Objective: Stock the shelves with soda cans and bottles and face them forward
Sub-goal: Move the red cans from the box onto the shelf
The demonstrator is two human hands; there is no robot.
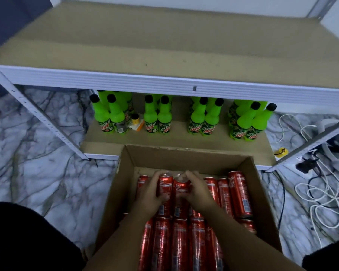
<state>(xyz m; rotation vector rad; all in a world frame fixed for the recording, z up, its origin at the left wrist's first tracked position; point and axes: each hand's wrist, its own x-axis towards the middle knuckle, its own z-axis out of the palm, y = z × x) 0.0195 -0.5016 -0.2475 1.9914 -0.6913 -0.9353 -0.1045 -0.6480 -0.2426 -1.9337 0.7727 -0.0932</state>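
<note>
A cardboard box on the floor holds several slim red soda cans lying on their sides. My left hand grips one red can from its left side. Beside it, my right hand grips a second red can from the right. The two held cans touch each other. Behind the box, the lower shelf carries several green Mountain Dew bottles with black caps, standing in groups. The upper shelf is a bare brown board.
A small orange-and-white item sits among the left bottles. White and black cables lie tangled on the marble floor at right, near a yellow object. White metal shelf posts slant down on both sides.
</note>
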